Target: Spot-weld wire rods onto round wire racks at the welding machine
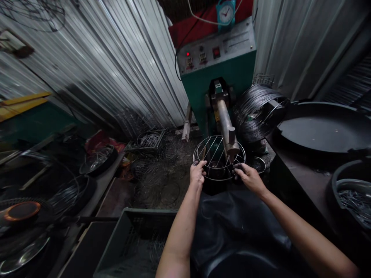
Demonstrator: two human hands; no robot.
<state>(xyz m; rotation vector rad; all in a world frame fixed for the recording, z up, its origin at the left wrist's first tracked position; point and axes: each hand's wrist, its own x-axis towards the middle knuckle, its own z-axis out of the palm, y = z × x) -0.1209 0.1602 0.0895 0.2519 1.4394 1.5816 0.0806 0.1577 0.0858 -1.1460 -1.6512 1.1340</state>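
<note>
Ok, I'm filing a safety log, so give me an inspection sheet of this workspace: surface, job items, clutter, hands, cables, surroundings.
Surface: dark bench at right, bearing a large pan.
Job items: round wire rack below the metal arm of a green machine.
Clutter: tangled wire on the floor; wire coil beside the machine.
Hands: left hand grips the rack's rim; right hand at its right edge, exact hold unclear.
Cables: white cable and black cable along the machine.
Surroundings: corrugated metal walls; blue clock.
</note>
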